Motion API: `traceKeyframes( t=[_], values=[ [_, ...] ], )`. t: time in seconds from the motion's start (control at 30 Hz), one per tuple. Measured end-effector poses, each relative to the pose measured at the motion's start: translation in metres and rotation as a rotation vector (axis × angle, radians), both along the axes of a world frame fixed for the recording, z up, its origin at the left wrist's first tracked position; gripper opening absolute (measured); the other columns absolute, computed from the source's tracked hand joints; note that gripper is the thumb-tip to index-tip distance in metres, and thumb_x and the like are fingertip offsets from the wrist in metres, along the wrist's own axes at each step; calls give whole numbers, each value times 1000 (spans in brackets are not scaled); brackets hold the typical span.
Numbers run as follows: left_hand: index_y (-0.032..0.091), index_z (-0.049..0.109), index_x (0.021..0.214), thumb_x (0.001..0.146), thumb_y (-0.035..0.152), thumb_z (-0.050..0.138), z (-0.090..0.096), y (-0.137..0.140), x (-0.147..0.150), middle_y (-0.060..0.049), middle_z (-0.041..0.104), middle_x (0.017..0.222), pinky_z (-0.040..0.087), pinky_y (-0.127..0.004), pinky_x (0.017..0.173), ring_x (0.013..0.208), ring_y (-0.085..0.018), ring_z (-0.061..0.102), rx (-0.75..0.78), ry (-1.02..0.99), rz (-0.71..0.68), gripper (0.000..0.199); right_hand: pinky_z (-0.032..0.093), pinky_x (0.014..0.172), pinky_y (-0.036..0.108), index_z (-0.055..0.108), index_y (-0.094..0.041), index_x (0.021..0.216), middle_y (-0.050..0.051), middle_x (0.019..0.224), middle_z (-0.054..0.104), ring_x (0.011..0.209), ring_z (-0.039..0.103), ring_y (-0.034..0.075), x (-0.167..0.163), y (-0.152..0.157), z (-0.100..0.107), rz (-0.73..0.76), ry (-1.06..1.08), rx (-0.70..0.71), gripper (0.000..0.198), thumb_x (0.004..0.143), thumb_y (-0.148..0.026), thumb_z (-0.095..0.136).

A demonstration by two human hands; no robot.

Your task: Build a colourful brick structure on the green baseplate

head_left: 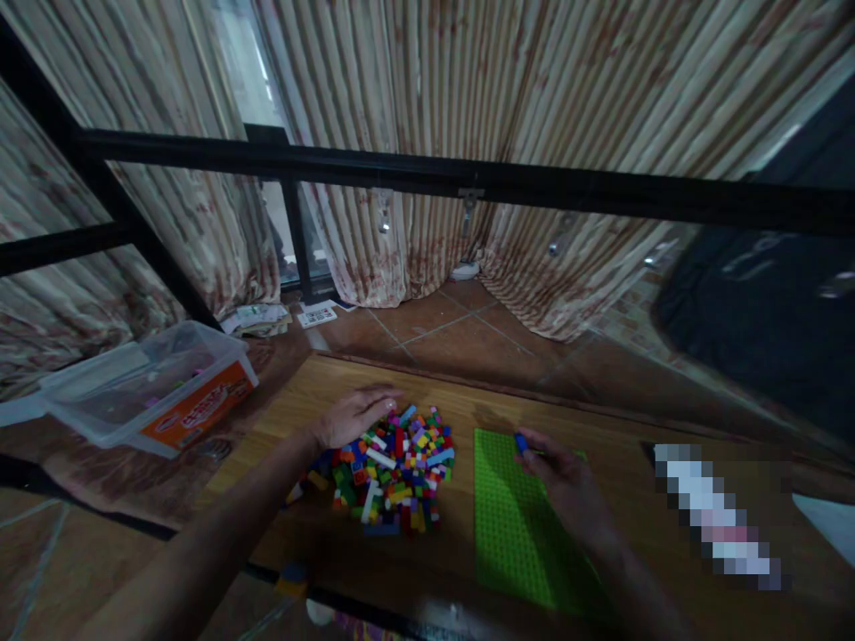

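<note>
A heap of small mixed-colour building bricks (401, 485) lies on the wooden tabletop (427, 588). My left hand (357, 417) reaches over the heap's far left edge, fingers stretched out, with nothing visible in them. Right of the heap is a green studded baseplate (508, 534). Over its far part, my right hand (561, 472) pinches a blue brick (521, 442) between thumb and fingertips. Whether that brick touches the plate, I cannot tell. My right hand and forearm cover part of the plate's right side.
At left stands a clear plastic box (193, 343) with an orange label and a few pieces inside. A pixelated object (718, 516) lies right of the plate. A black metal bar (401, 169) crosses beyond the table, before striped curtains (441, 98). Papers (257, 318) lie beyond the box.
</note>
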State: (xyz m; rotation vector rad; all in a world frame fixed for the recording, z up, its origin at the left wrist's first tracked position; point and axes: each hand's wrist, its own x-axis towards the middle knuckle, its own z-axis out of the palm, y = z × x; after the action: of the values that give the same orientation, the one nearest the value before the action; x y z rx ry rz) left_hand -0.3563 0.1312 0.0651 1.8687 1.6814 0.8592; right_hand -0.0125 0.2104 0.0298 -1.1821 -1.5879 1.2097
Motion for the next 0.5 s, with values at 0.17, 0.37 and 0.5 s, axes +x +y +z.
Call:
traceKeyframes(
  t=[0.17, 0.37, 0.5],
  values=[
    [18, 56, 131, 92, 52, 45, 10, -93, 10, -10, 56, 137, 33, -42, 111, 129, -27, 48, 218, -140, 433, 53, 54, 86, 46, 70, -25, 107, 7, 108, 72, 87, 70, 23, 30, -16, -5, -56, -9, -19, 41, 73, -48, 69],
    [14, 65, 113, 81, 51, 59, -37, -237, 27, -12, 69, 111, 46, -42, 99, 104, -25, 65, 406, -445, 1193, 50, 48, 95, 51, 64, -28, 120, 7, 111, 71, 94, 69, 25, 35, -32, -16, -62, -102, -5, 46, 80, -49, 63],
    [12, 67, 101, 72, 55, 60, -103, -303, 40, -13, 71, 101, 51, -43, 91, 91, -26, 68, 77, -461, 1433, 52, 48, 97, 49, 62, -29, 123, 7, 115, 69, 96, 68, 24, 27, -39, -26, -30, -132, 81, 46, 82, -48, 62]
  ],
)
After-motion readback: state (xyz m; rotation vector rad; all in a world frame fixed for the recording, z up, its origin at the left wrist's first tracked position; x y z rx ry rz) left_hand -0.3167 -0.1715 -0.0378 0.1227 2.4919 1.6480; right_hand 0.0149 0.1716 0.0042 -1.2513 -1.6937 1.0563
